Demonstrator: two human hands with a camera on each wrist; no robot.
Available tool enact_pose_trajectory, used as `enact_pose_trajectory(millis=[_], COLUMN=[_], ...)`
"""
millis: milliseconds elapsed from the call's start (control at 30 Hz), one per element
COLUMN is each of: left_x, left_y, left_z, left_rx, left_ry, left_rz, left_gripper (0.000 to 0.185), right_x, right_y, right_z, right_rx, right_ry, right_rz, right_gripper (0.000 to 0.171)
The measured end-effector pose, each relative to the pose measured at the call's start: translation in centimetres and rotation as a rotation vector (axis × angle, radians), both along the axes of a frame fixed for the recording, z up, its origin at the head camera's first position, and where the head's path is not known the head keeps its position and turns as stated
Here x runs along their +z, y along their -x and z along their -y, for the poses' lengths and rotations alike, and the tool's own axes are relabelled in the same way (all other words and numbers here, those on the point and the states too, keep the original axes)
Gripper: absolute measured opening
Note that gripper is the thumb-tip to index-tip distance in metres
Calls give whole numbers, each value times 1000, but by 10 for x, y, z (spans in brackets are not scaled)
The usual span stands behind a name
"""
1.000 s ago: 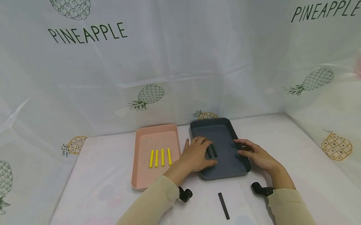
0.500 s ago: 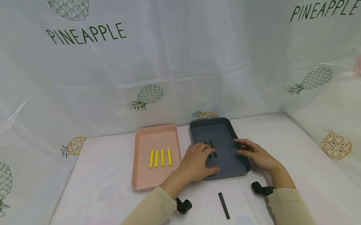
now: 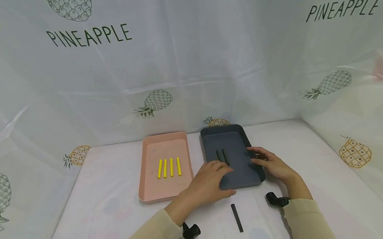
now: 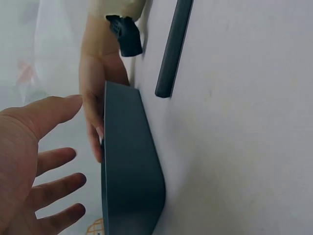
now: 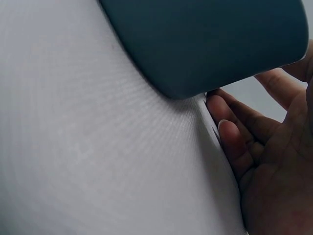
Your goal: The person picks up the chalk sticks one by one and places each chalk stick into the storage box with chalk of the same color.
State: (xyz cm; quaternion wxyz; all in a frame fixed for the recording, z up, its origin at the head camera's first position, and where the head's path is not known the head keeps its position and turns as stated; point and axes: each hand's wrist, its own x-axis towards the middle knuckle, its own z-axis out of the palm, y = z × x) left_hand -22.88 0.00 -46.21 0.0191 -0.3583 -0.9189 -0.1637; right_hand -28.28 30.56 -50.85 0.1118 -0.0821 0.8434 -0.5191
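My left hand [image 3: 209,182] hovers over the near left corner of the dark grey tray [image 3: 242,157], thumb apart from the spread fingers and nothing between them. In the left wrist view, air shows between those fingers [image 4: 61,186] and the tray wall. Two dark sticks [image 3: 225,157] lie side by side inside this tray. A third dark stick [image 3: 237,218] rests on the table in front, nearer my body. My right hand [image 3: 278,168] holds the tray's right rim, and its lower fingers [image 5: 232,142] curl beside the outer wall in the right wrist view.
Left of the dark tray stands a pink tray [image 3: 166,146] with several yellow sticks [image 3: 171,167] in a row. A pale cloth [image 3: 119,230] covers the table, and a pineapple-print sheet [image 3: 213,61] hangs behind and at the sides.
My left hand has drawn back from the sticks in the dark tray toward the tray's near edge, uncovering more of both. The right hand stays at the rim.
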Motion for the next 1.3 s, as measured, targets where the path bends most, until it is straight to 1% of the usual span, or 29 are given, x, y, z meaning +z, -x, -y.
enact_pose_trajectory(millis=[200,400,667,767,1000,1300], left_x=[-1,-8,-13,-13,-15,-21], left_y=[-11,-18,-27,-30,-38,-45], left_z=[1,2,3,3,5,3], left_rx=[-42,-81,-65,-69,-105,-98], left_ry=[11,46,42,48,68,111], left_rz=[-6,-35,51,57,9,63], left_gripper=[60,61,57,58,64,76], right_x=[-2,-6,-6,-5,-3,-5], right_y=[1,4,6,6,5,6], right_z=[-1,-3,-3,-4,-3,-3], right_rx=[3,1,-11,-5,-4,1], right_ry=[5,-9,-12,-15,-10,-4], right_rz=[-5,-6,2,-3,-3,-18], right_gripper=[55,54,54,55,56,55])
